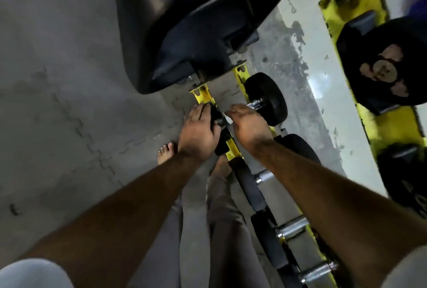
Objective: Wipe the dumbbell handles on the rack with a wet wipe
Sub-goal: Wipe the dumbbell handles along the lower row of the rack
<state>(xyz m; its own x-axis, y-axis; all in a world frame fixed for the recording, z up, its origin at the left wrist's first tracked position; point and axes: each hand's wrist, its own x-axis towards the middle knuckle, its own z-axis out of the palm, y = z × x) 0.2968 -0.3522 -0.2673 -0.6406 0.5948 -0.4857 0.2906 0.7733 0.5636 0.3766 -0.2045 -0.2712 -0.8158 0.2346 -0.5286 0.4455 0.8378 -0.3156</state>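
Two hands on the end dumbbell (265, 100), the last one on the yellow rack (233, 151) just short of the big black pad (184, 21). Right hand (248, 125) is curled over its chrome handle (254, 104) with a bit of white wet wipe (227, 119) showing at the fingertips, so it looks clamped on the wipe and bar together. Left hand (199, 131) grips the near black head (216, 116), apparently steadying it.

How I'd run this step:
- Keep the left hand pinning the head; round heads roll in the cradle.
- Wrap the wipe fully round the bar, then twist and slide end to end. Knurling traps grime, so straight strokes alone probably miss it.
- Get the collar next to the far head too.
- Refold to a clean face before moving on.

Other handles (292, 227) sit further along the rack from that dumbbell, toward the person. Frame is blurry, so can't tell how much wipe is under the palm.
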